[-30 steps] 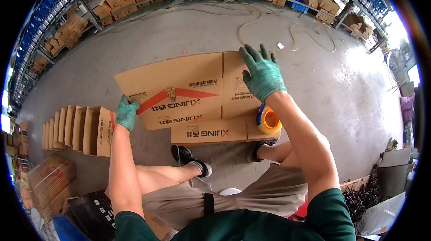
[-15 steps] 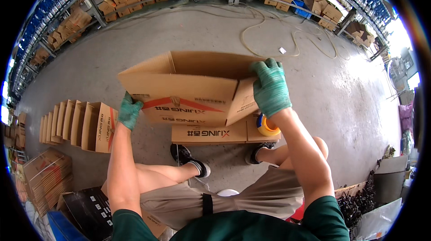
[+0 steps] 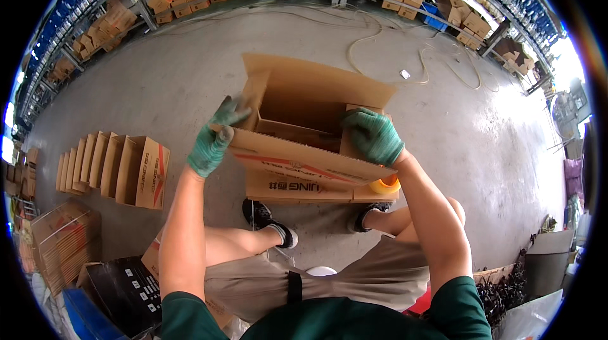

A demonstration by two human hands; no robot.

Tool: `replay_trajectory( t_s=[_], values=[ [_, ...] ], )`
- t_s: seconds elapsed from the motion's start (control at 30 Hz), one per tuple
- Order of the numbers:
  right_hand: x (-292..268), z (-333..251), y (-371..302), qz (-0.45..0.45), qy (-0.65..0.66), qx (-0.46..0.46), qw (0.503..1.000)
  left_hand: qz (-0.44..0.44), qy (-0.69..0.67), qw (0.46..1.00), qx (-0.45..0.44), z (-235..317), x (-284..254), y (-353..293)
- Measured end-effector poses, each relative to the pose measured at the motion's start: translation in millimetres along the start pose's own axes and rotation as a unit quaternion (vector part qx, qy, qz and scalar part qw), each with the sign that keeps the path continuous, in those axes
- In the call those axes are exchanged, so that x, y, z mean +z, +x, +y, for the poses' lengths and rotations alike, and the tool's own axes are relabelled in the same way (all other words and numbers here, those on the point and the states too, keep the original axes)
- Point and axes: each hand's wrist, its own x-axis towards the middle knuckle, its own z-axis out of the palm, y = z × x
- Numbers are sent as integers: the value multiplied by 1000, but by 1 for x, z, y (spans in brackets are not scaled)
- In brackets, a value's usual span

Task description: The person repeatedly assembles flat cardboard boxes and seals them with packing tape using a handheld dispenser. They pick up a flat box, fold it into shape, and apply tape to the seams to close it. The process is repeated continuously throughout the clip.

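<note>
Across most of the frame we see a bare grey workshop floor (image 3: 456,112). At centre, an open brown cardboard box (image 3: 316,90), its far flap standing up and its near side tilted toward us, sits above a flat carton (image 3: 297,189). At left, a row of cartons (image 3: 114,166) stands packed side by side, open ends facing left; at lower left we find a bundle of flattened cardboard (image 3: 66,245).

Two green-gloved hands work the box. The left hand (image 3: 212,144), slightly blurred, has its fingers parted at the box's left corner; whether it grips the cardboard, we cannot tell. The right hand (image 3: 373,136) curls its fingers at the right end, by the inner flap; we cannot tell whether it pinches it.

A yellow tape roll (image 3: 385,186) shows partly behind the box's right corner, and a white scrap (image 3: 405,74) lies upper right of centre.
</note>
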Motion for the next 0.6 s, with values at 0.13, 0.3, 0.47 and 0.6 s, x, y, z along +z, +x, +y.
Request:
replay_trajectory(
  t_s=[0.13, 0.3, 0.47, 0.6],
  values=[
    [-11, 19, 1, 49, 160, 80, 983, 33, 29, 998, -38, -7, 8, 6],
    [-29, 9, 34, 319, 255, 254, 877, 119, 148, 966, -177, -28, 17, 25],
    [-34, -4, 27, 129, 280, 343, 887, 110, 119, 976, -144, -16, 24, 27],
    [-13, 32, -26, 70, 88, 210, 971, 68, 169, 981, -62, -25, 23, 26]
  ],
)
